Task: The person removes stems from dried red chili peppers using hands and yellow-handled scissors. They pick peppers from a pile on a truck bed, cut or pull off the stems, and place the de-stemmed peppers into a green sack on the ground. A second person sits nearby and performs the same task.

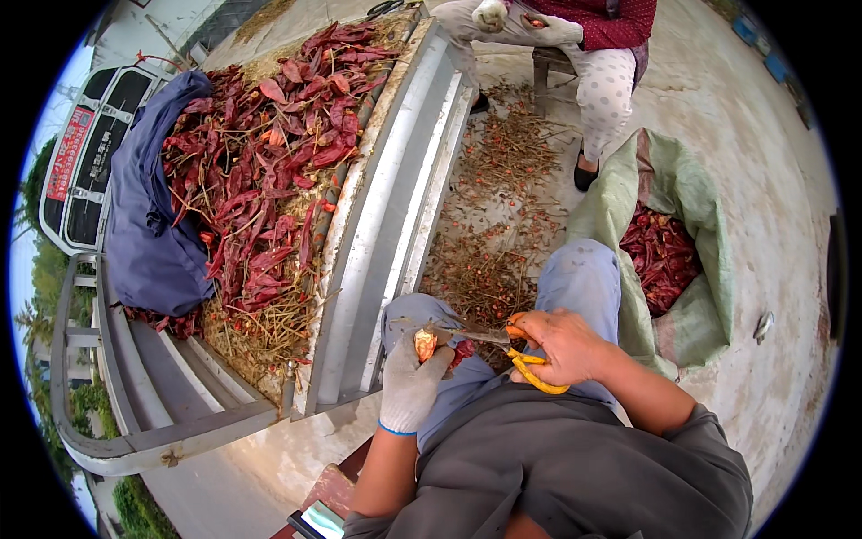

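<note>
My left hand [409, 388], in a pale knitted glove, is closed around a dried chili pepper [426, 345] above my left knee. Orange and pale inner flesh shows on the piece by the thumb, and some dark red skin [463, 351] sticks out on the other side of the fingers. Scissors [539, 375] with yellow-orange handles are in my bare right hand [570, 346], its fingers wrapped about the loops. Their metal blades point left toward the gloved hand; whether they touch the pepper I cannot tell.
Left of me, a truck bed [359, 260] carries a heap of dried red chilies [269, 153] and a dark blue cloth [153, 216]. An open green woven sack [705, 198] of chilies [660, 256] stands at right. Stems and scraps [489, 260] litter the ground. A gloved co-worker [611, 36] sits opposite.
</note>
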The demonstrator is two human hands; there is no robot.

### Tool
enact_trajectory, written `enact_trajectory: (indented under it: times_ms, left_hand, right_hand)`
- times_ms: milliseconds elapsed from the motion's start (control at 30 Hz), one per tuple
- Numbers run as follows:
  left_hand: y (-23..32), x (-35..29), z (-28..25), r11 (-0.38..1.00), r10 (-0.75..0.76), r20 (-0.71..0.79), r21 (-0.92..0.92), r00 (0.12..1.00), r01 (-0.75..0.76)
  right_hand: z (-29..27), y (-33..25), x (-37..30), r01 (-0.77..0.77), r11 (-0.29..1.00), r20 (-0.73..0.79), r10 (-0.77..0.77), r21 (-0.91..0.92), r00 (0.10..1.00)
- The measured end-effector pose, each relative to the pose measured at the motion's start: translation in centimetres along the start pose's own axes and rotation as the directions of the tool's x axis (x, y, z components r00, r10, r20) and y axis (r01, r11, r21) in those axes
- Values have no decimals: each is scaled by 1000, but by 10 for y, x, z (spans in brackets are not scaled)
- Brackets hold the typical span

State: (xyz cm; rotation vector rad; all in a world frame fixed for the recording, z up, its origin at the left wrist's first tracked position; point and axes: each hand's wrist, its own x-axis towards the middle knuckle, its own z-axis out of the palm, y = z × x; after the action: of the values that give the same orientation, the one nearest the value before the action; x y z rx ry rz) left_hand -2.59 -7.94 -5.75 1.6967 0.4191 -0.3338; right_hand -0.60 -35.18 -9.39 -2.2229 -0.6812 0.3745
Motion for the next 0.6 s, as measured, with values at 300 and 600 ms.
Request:
enact_trajectory:
  times_ms: [300, 600]
  left_hand:
    - [4, -2, 3, 993, 19, 88, 117, 996, -30]
    - [0, -1, -3, 969, 44, 89, 240, 995, -65]
  right_hand:
    - [-9, -10, 10, -14, 1000, 169, 15, -6, 986]
    - [12, -1, 3, 17, 996, 24, -19, 85, 1000]
